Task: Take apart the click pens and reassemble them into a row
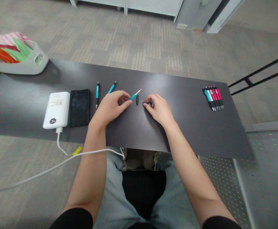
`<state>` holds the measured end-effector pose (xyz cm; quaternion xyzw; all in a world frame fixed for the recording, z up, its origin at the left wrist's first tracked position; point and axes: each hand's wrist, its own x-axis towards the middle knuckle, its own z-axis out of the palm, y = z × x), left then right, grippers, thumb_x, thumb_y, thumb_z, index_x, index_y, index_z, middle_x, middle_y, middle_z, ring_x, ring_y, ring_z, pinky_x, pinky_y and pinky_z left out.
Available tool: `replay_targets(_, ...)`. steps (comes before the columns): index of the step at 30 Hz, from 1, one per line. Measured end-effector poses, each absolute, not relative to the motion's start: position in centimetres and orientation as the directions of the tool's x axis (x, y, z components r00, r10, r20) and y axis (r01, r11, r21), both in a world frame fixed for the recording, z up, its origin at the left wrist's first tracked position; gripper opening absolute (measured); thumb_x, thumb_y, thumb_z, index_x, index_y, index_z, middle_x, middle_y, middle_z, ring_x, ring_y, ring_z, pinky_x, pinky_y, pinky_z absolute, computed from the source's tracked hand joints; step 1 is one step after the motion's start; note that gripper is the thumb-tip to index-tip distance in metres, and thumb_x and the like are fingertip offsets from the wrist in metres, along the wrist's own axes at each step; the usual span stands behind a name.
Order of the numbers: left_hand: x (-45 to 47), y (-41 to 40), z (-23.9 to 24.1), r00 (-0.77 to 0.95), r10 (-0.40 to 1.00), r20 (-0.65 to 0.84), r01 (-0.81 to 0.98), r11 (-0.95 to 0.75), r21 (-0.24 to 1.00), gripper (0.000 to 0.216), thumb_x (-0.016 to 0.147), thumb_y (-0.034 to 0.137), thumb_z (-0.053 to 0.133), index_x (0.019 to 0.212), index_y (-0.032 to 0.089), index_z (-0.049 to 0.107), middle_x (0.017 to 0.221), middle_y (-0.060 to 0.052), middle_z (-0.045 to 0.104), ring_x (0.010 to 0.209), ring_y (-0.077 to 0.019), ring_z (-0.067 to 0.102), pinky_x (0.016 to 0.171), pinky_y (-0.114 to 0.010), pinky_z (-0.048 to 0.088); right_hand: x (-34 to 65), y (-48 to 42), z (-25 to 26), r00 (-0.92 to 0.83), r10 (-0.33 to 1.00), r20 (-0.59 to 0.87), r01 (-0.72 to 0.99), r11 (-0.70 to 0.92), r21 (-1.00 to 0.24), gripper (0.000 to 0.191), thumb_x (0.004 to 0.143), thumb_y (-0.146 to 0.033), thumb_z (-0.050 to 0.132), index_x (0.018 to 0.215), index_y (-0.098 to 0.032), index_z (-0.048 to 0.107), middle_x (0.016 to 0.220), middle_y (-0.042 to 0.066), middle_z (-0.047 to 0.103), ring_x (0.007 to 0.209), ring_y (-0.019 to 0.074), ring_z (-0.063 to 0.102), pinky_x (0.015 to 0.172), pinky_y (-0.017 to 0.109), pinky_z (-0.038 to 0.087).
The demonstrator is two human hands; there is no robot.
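Observation:
My left hand (112,105) is closed on a turquoise pen barrel (133,96), whose bare pale tip points up and to the right. Just right of it, a short black pen part (137,100) lies on the table between both hands. My right hand (158,108) has its fingers curled and pinched round a small black piece (144,102), mostly hidden by the fingers. Beyond the left hand lies a turquoise pen (112,87), its lower end hidden by that hand. Another turquoise and black pen (97,94) rests left of it.
On the dark table (189,127), a row of several pink and turquoise pens (212,98) lies at right. A black phone (79,107) and white power bank (56,109) lie at left; a white cable (41,173) crosses my left forearm. A white basket (40,58) stands far left.

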<state>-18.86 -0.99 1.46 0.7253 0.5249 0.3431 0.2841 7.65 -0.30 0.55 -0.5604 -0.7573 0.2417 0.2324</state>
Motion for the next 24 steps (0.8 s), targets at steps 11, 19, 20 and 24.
replay_targets(11,-13.6,-1.6,2.4,0.343,0.924,0.171,0.478,-0.328,0.815,0.021,0.101,0.042,0.078,0.112,0.026,0.085,0.106,-0.004,0.09,0.09,-0.0273,0.081,0.089,-0.041,0.062,12.0,2.0,-0.2,0.156,0.939,0.307,0.128,0.289,-0.949,0.055,0.085,-0.08,0.098,0.105,-0.03,0.084,0.101,0.003,0.086,0.068,0.017,0.063,0.062,0.035,0.056)
replay_targets(19,-12.1,-1.1,2.4,0.376,0.902,0.213,0.449,-0.378,0.809,0.02,0.099,0.042,0.08,0.11,0.025,0.087,0.101,-0.004,0.09,0.086,-0.0258,0.079,0.084,-0.038,0.06,12.7,1.1,-0.1,0.177,0.93,0.322,0.05,0.318,-0.947,0.054,0.084,-0.078,0.103,0.104,-0.031,0.085,0.102,0.002,0.086,0.062,0.0136,0.059,0.056,0.033,0.053)
replay_targets(20,-11.9,-1.1,2.4,0.38,0.9,0.215,0.449,-0.383,0.807,0.02,0.1,0.042,0.08,0.109,0.025,0.087,0.101,-0.004,0.089,0.086,-0.026,0.079,0.084,-0.038,0.06,12.8,1.0,-0.1,0.175,0.931,0.319,0.054,0.315,-0.948,0.055,0.083,-0.078,0.102,0.103,-0.031,0.085,0.102,0.002,0.086,0.061,0.0134,0.058,0.056,0.033,0.053)
replay_targets(24,-11.1,-1.0,2.5,0.398,0.891,0.218,0.448,-0.396,0.802,0.021,0.1,0.044,0.08,0.11,0.026,0.086,0.101,-0.004,0.09,0.086,-0.0262,0.079,0.084,-0.039,0.058,13.2,0.4,-0.1,0.158,0.941,0.299,0.058,0.294,-0.954,0.054,0.084,-0.078,0.103,0.102,-0.03,0.085,0.1,0.001,0.086,0.06,0.0126,0.057,0.055,0.032,0.053)
